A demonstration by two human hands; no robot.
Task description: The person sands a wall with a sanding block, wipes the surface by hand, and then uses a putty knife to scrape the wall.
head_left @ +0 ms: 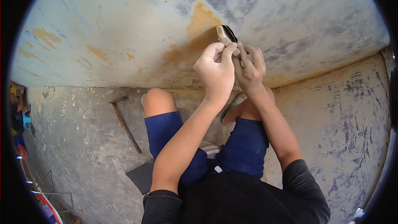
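Note:
Both hands are raised in front of the patchy painted wall [145, 29], gripping one small piece together. That piece is a folded strip of sandpaper [226, 34], pale on its outer side and black inside, curling up above the fingertips. My left hand [216, 69] pinches its lower left edge between thumb and bent fingers. From the right, my right hand [251, 67] closes on the same lower end, its fingers curled round it. The two hands meet at the fingertips.
A wooden-handled hammer [126, 124] lies on the scuffed concrete floor [91, 141] to the left of my knees. A dark flat sheet [141, 177] rests beside my left thigh. Another wall [331, 112] is at the right. Assorted items, including a blue one [26, 121], line the far left.

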